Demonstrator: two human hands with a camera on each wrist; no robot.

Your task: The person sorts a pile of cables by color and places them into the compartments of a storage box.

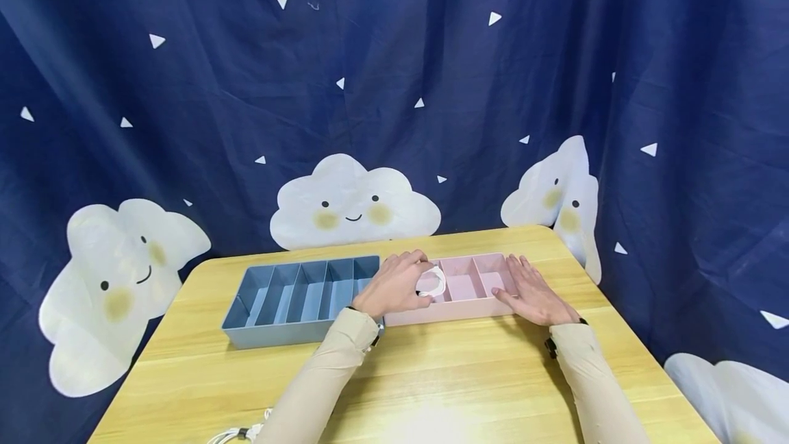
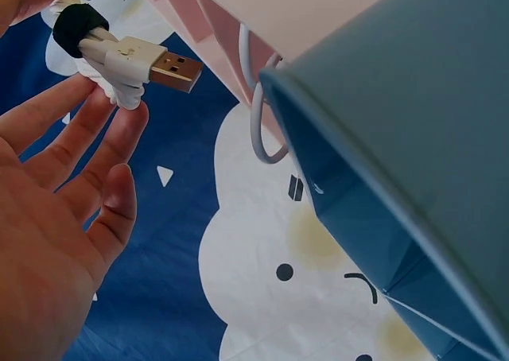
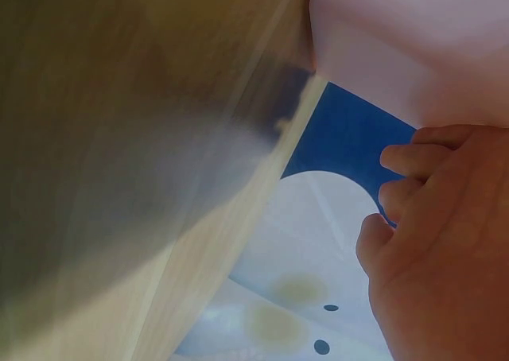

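My left hand [image 1: 399,285] is over the left end of a pink divided box [image 1: 450,312]. Its thumb and fingers pinch a bundled white USB cable [image 2: 131,59], wrapped with a black tie [image 2: 79,30]; the metal plug points away from the palm in the left wrist view. A white cable loop [image 2: 266,142] shows at the pink box's rim; whether it belongs to the held bundle I cannot tell. My right hand [image 1: 537,293] rests against the pink box's right end with its fingers extended, the thumb at the front rim.
A blue-grey divided box [image 1: 290,333] stands left of the pink one, beside my left wrist. At the table's front left lies another white cable [image 1: 251,432] with a black tie, partly behind my left sleeve. A dark blue curtain [image 1: 382,129] hangs behind the wooden table [image 1: 456,382].
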